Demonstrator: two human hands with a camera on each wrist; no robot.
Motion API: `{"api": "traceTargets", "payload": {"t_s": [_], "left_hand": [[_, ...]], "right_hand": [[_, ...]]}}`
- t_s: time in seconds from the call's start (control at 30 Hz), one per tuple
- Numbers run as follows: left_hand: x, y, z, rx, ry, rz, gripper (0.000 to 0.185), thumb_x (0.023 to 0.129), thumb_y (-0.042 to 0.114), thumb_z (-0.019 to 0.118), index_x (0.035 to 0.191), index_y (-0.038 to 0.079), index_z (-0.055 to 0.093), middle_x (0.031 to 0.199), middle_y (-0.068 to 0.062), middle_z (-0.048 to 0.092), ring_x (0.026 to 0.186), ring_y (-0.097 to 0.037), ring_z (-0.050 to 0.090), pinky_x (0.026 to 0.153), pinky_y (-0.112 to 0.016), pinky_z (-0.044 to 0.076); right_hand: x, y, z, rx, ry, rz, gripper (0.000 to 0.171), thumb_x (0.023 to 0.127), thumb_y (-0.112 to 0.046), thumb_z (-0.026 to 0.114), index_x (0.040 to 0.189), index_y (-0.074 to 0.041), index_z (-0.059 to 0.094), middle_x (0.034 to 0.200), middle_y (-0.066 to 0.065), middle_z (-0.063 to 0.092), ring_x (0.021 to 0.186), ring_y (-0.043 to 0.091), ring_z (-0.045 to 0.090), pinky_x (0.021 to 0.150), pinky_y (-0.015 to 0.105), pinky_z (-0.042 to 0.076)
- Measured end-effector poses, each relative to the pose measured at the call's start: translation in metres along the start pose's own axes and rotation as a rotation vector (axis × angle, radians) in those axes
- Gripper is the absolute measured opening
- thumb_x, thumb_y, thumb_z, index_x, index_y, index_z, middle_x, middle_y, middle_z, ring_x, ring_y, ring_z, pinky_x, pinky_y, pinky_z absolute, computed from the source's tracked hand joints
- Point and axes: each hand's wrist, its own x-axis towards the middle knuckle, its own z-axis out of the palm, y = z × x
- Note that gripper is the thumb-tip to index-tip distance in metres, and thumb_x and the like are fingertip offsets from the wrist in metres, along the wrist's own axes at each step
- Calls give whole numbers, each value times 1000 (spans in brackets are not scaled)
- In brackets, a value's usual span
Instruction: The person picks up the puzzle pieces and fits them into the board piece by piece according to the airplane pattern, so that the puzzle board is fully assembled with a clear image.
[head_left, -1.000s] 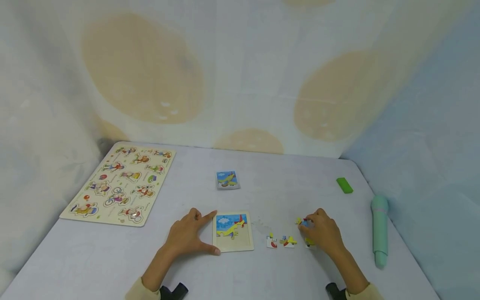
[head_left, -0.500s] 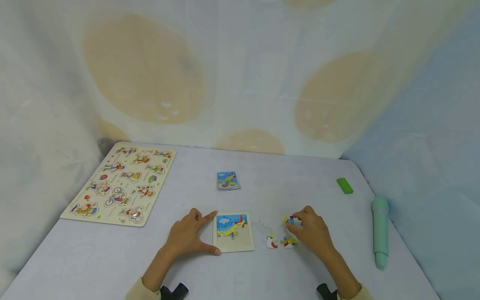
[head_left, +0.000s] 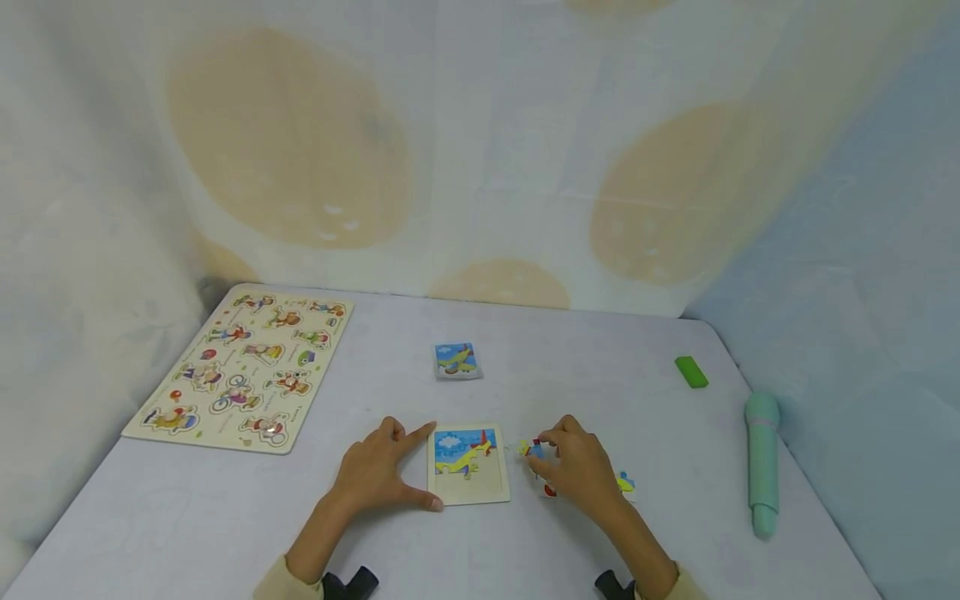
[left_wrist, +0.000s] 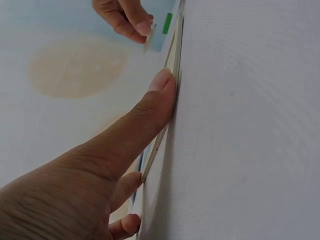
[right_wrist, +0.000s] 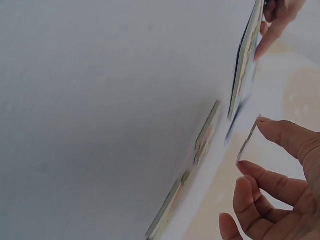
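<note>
Right hand: the right hand (head_left: 581, 471) hovers just right of the small square wooden puzzle tray (head_left: 468, 464), thumb and fingers curled, pinching a small blue, red and yellow jigsaw piece (head_left: 532, 449).
Held piece: it sits at the fingertips, lifted just clear of the table, near the tray's right edge but not touching it; in the right wrist view the piece (right_wrist: 247, 139) shows edge-on between thumb and forefinger.
Left hand: the left hand (head_left: 378, 471) lies flat on the pale grey table (head_left: 187, 533), fingers straight and spread, forefinger and thumb bracketing the tray's left side; in the left wrist view the thumb (left_wrist: 150, 107) presses against the tray's edge (left_wrist: 172, 60).
Tray: it lies between the two hands, its upper part filled with blue sky and a yellow aeroplane, its lower part bare wood.
Loose pieces: one yellow and blue jigsaw piece (head_left: 626, 482) lies on the table just right of the right hand; a scrap of red and white piece (head_left: 548, 491) peeks out under the palm.
Further back: a small picture card of the aeroplane (head_left: 457, 361) lies beyond the tray, well apart from both hands.
Left side: a large wooden peg puzzle board with cartoon figures (head_left: 243, 367).
Right side: a small green block (head_left: 691, 372) and a mint-green toy microphone (head_left: 762, 461).
</note>
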Motion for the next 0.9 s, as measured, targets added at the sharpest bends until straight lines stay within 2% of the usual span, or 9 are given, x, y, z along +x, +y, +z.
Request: {"api": "traceTargets", "payload": {"t_s": [0.37,0.57,0.9], "left_hand": [[0,0,2,2,0,-3,110,38,85,64,135,38,45,91,2,35,67,-12,34,52,-27,26],[0,-1,2,5,6,-1,110,38,85,63,135,38,45,91,2,35,67,-12,34,52,-27,26],[0,-1,2,1,17,6,109,38,85,63,135,37,46,91,3,35,66,-12,34,51,-27,26]], "right_hand": [[2,-28,19,-7,-45,-90,33,67,-32,80,91,-10,73,84,-3,52,68,8,47,61,22,41],[5,-40,25,-29,-51,-110,35,68,-32,80,92,-7,73,83,-3,53,68,9,45,63,24,40],[10,-49,35,-229,-54,-130,38,68,-38,78,86,-5,74,80,-1,54,74,10,50,72,33,45]]}}
